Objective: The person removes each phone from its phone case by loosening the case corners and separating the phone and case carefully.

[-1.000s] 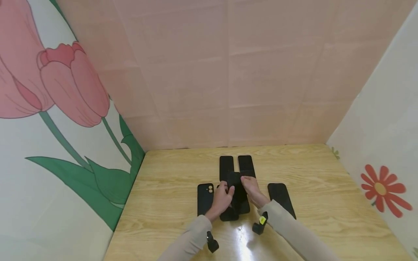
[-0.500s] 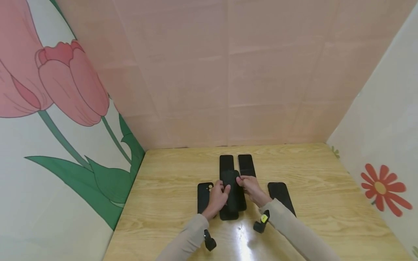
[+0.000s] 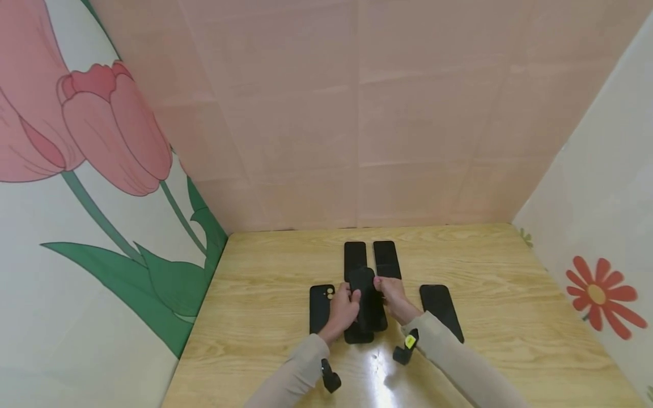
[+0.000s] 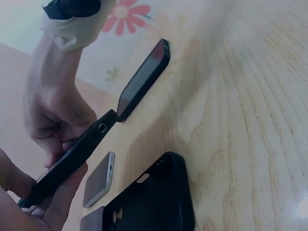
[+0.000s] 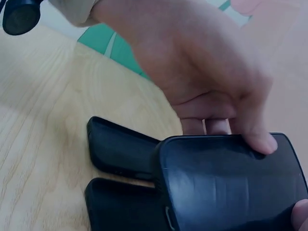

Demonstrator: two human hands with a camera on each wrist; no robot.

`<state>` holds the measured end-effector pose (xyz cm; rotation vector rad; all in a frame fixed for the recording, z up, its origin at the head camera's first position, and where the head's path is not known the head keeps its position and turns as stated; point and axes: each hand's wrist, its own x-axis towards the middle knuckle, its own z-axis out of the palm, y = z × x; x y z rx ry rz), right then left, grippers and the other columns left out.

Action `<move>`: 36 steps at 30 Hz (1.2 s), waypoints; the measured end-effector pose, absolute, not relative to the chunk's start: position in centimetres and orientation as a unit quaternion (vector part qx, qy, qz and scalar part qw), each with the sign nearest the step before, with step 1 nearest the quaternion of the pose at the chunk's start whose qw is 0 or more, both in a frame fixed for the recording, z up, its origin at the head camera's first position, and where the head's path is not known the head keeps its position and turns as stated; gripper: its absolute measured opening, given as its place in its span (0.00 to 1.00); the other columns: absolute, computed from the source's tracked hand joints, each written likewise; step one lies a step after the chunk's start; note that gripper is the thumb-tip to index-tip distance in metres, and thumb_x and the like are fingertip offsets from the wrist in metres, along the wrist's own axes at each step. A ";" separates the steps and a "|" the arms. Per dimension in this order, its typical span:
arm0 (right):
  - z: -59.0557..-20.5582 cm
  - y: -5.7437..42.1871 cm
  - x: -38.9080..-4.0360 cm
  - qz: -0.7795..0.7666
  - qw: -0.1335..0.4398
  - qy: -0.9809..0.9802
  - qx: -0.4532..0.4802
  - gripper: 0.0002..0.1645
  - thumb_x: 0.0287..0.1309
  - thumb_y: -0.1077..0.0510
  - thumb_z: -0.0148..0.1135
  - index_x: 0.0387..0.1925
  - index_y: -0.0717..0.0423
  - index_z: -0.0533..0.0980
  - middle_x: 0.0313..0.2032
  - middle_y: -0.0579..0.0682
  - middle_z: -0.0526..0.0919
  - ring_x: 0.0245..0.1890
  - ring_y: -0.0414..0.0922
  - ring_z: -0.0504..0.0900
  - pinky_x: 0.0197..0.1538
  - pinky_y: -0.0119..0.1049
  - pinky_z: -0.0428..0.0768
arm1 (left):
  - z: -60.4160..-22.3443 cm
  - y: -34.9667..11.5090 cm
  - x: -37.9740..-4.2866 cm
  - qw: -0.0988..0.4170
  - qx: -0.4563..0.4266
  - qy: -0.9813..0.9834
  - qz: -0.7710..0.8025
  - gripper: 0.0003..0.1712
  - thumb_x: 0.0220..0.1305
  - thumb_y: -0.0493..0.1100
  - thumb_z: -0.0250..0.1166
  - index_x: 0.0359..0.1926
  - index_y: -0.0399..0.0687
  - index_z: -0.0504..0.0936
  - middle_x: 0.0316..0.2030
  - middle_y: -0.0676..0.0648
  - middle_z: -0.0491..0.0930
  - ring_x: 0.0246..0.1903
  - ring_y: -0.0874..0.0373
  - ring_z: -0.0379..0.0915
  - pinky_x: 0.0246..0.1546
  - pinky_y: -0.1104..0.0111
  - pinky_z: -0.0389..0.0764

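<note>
Both hands hold a phone in a black case (image 3: 368, 306), its dark screen facing up toward the person. My left hand (image 3: 343, 309) grips its left edge, thumb on the front. At the upper right corner my right hand (image 3: 394, 294) pinches it; in the left wrist view the right hand's fingers (image 4: 57, 149) are at the edge. Seen edge-on there, the cased phone (image 4: 70, 156) shows a port cutout. Partly hidden beneath it on the table lies a black phone case (image 3: 359, 338), its hollow inside and camera holes visible in the left wrist view.
Left of the hands lies another black case (image 3: 320, 309) with round camera openings. Two dark phones (image 3: 355, 255) lie at the back, the right one (image 3: 386, 258) slightly angled. A black phone (image 3: 440, 306) lies right on the wooden table (image 3: 255, 317). Patterned walls stand around.
The held phone has shifted slightly left, then a little back right, and its tilt has changed. My left hand has moved slightly left with it; the things on the table stay put.
</note>
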<state>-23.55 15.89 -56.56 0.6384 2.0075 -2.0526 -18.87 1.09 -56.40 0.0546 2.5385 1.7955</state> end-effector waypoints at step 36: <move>-55.1 15.6 -23.9 -0.708 0.133 0.673 0.168 0.19 0.58 0.71 0.48 0.15 0.53 0.63 0.24 0.49 0.66 0.31 0.46 0.69 0.37 0.38 0.68 | -55.5 1.4 -19.2 0.059 -0.113 0.797 0.591 0.12 0.71 0.37 0.54 0.53 0.40 0.73 0.41 0.44 0.77 0.40 0.50 0.72 0.44 0.55 0.75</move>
